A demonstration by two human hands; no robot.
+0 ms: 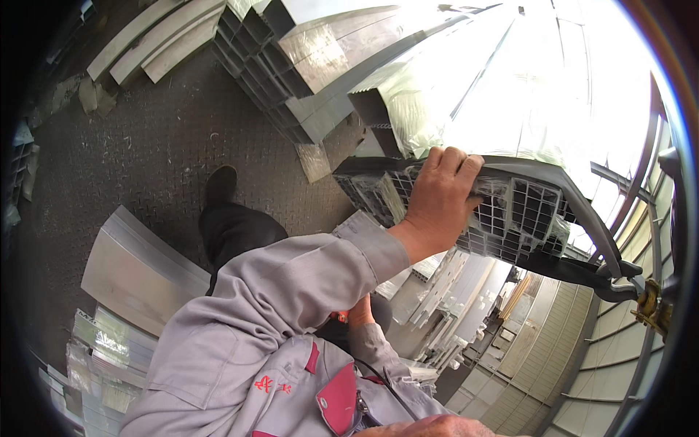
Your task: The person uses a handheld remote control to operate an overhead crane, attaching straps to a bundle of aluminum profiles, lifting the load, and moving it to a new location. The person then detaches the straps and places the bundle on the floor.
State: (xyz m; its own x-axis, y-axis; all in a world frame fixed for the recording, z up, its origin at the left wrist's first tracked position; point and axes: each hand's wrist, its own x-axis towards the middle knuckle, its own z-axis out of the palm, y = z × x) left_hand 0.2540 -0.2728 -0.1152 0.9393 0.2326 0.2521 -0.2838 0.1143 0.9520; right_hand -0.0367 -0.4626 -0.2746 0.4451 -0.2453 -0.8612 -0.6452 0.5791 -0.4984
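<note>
My left hand (442, 195) reaches forward in a grey sleeve and grips the end of a bundle of hollow metal profiles (526, 211) wrapped in clear film. Its fingers curl over the bundle's top edge. A black lifting sling (582, 211) loops around the bundle and runs down to a yellow hook (650, 304) at the right. Only a small part of my right hand (360, 309) shows below my left forearm, close to my body beside something small and orange (339, 316). Whether it holds anything is hidden.
Stacks of long grey profiles (306, 80) lie on the dark checker-plate floor (145, 146) ahead. A curved metal sheet (135, 273) and wrapped profile ends (102, 357) sit at my left. More profiles (451, 291) lie below the bundle. My dark shoe (220, 182) stands on the floor.
</note>
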